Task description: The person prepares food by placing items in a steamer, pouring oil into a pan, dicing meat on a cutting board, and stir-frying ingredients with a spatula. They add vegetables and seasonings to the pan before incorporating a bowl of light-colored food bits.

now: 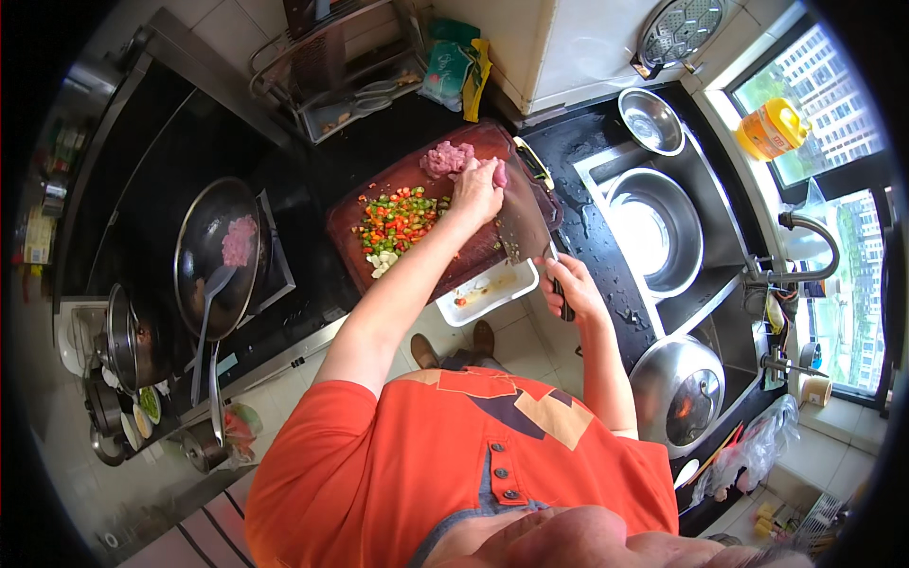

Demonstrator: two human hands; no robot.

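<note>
My left hand (477, 190) presses its fingers on raw minced meat (446, 159) at the far edge of the dark red cutting board (472, 255). In my right hand (574, 285) is the dark handle of a cleaver (525, 206), its wide blade lying over the board's right side beside the meat. Chopped red and green peppers (401, 219) are heaped on the board's left part, with pale garlic pieces (383, 263) at their near end. A white tray (490, 291) with some liquid and a red bit in it sits at the board's near edge.
A wok (190, 284) on the stove at left holds pink meat (239, 241) and a spatula (206, 312). To the right, a steel basin (657, 231) stands in the sink, near a steel bowl (650, 122) and a domed lid (678, 390). A utensil rack (341, 106) stands behind the board.
</note>
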